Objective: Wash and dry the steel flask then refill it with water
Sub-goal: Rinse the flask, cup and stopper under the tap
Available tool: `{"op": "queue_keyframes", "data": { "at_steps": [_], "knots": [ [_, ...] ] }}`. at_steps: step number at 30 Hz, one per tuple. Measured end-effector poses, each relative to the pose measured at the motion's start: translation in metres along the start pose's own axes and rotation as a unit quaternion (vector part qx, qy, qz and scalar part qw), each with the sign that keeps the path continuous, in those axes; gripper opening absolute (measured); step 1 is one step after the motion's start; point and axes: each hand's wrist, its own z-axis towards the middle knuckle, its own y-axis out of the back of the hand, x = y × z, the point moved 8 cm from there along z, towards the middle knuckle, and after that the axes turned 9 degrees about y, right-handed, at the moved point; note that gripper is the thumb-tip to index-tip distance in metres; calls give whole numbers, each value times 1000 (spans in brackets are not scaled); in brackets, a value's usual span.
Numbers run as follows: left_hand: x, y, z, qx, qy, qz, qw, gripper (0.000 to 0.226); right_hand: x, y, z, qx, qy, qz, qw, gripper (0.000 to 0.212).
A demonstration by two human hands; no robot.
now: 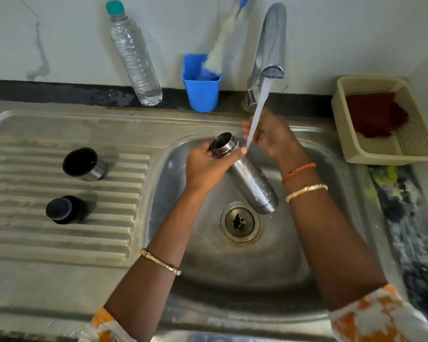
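The steel flask [251, 183] lies tilted over the sink basin [208, 255], its open mouth up and to the left, its base down near the drain [240, 222]. My left hand [208, 166] is shut around its neck. Beyond the flask, my right hand [272, 137] is under the running stream from the tap [269, 58], fingers loosely curled; what it touches is hidden. The stream strikes beside the flask's shoulder. The flask's steel cup-lid [83, 164] and black stopper [63, 209] stand on the ribbed drainboard at the left.
A plastic water bottle [134, 55] leans on the wall at the back. A blue holder [201, 90] with a bottle brush [220, 45] stands beside the tap. A cream basket [415, 141] holding a dark red cloth [376, 114] sits at the right.
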Motion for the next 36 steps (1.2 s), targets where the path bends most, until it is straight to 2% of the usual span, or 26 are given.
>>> {"op": "queue_keyframes", "data": {
  "at_steps": [1,3,6,8,9,11,13,14,16,19,22,24,26,28,30,31,33,36],
  "knots": [
    [2,-3,0,0,6,1,1000,38,-3,5,-9,-12,33,-53,998,22],
    [5,-9,2,-5,15,8,1000,43,-2,10,-37,-30,155,-155,975,19],
    [6,-16,6,-6,18,30,999,41,-11,-9,-103,26,332,-279,901,34],
    [3,-21,6,17,4,45,999,30,-22,-19,-126,54,348,-359,864,52],
    [1,-23,4,27,-7,51,998,27,-23,-20,-123,60,334,-383,859,54],
    [-3,-26,-1,45,-27,70,996,24,-15,-16,-99,68,291,-368,881,48],
    [-9,-32,-11,81,-52,82,992,38,-5,-11,-67,110,194,-261,939,38],
    [-9,-35,-13,97,-58,87,990,48,-3,-11,-56,135,149,-216,956,36],
    [-10,-35,-14,93,-59,89,990,54,-3,-14,-48,156,118,-196,961,34],
    [-13,-26,-7,32,-48,94,994,31,-8,-18,-66,112,215,-215,946,37],
    [-13,-22,0,33,-41,88,995,41,-24,-14,-100,105,328,-191,919,45],
    [-15,-24,-2,63,-42,82,994,45,-28,-8,-102,128,327,-166,921,50],
    [-16,-29,-3,110,-36,54,992,43,-29,-2,-87,153,266,-116,945,51],
    [-23,-38,-9,163,-36,28,986,40,-33,12,-64,141,171,-57,973,54],
    [-27,-44,-12,177,-27,-3,984,37,-38,22,-52,120,66,-55,989,60],
    [-28,-45,-12,174,-22,-23,984,36,-39,26,-50,104,48,-82,990,60],
    [-28,-47,-13,155,-17,-61,986,35,-35,25,-56,60,73,-123,988,56],
    [-28,-47,-11,108,-4,-150,983,24,-12,3,-85,18,260,-164,951,42]
  ]
}}
